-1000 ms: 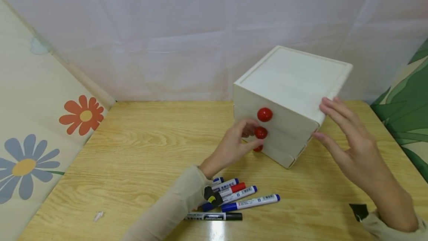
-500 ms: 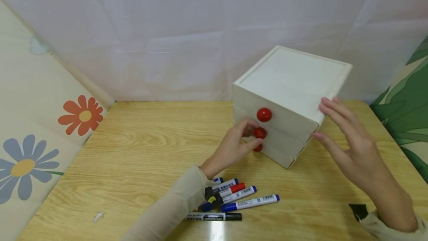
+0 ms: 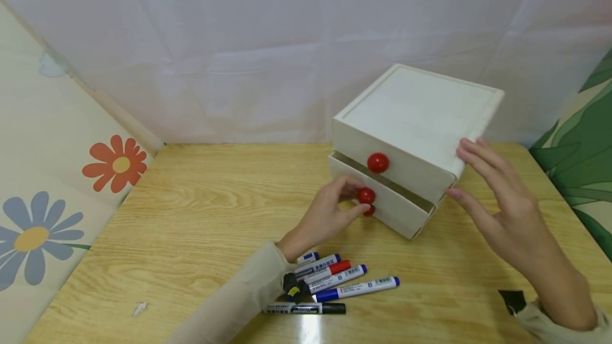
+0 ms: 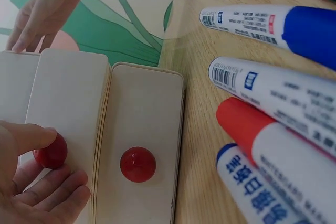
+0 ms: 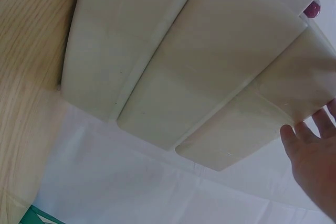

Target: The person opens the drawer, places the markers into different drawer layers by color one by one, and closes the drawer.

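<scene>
A small white drawer box point(image 3: 421, 115) with three drawers stands turned at an angle on the table. My left hand point(image 3: 330, 211) pinches the middle drawer's round red knob point(image 3: 366, 195) between thumb and fingers. That middle drawer point(image 4: 73, 87) sticks out a little, and a dark gap shows above its front. The top drawer's red knob point(image 3: 378, 162) is untouched; the bottom one's knob point(image 4: 138, 164) shows fully in the left wrist view. My right hand point(image 3: 507, 206) rests at the box's upper right edge, fingers lightly bent on top, thumb against the side.
Several whiteboard markers lie in front of the box, among them a blue-capped one point(image 3: 358, 289), a red-capped one point(image 3: 330, 271) and a black one point(image 3: 317, 308). A white scrap point(image 3: 139, 309) lies at the left. A pale curtain point(image 3: 239, 57) hangs behind the wooden table point(image 3: 201, 216).
My left hand has drawn the middle drawer's knob slightly toward me, so the drawer has come out and a gap has opened. The right hand and the box body have stayed put.
</scene>
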Demonstrator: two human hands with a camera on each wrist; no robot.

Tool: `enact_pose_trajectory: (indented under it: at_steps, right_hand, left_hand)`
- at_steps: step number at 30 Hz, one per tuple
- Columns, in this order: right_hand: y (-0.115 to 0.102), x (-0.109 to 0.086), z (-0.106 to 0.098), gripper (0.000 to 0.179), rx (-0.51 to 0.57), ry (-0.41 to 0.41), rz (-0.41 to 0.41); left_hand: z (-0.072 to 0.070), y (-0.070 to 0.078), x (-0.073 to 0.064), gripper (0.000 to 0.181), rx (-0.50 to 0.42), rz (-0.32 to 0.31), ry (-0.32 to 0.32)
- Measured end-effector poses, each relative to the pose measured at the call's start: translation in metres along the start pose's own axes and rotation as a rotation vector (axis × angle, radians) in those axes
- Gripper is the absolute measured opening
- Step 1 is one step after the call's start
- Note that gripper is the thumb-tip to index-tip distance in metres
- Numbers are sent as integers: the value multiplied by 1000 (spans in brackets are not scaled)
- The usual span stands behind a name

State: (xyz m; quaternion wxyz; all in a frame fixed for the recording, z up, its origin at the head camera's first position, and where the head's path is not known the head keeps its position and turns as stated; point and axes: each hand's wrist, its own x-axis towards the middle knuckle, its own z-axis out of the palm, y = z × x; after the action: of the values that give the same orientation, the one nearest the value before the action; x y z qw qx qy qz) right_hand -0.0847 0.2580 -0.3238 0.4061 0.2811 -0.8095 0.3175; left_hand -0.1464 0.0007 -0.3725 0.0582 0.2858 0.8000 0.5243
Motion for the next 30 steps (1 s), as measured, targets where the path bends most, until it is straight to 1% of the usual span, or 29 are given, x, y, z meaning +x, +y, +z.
enact_pose_trajectory:
  at_steps: [7, 13, 17, 23, 30]
  right_hand:
    - [0, 0, 0, 68, 7, 4, -2]
    - [1, 0, -1, 68, 6, -1, 4]
    - [2, 0, -1, 69, 4, -1, 5]
    - [3, 0, -1, 69, 0, -3, 10]
    - [3, 0, -1, 69, 7, 1, 6]
  left_hand:
    - [-5, 0, -10, 33, 35, 1, 2]
    - [-9, 0, -18, 33, 39, 47, -3]
    - [-11, 0, -21, 33, 35, 65, -8]
    - [-14, 1, -25, 31, 63, 65, -12]
    - [-15, 3, -28, 32, 69, 68, -13]
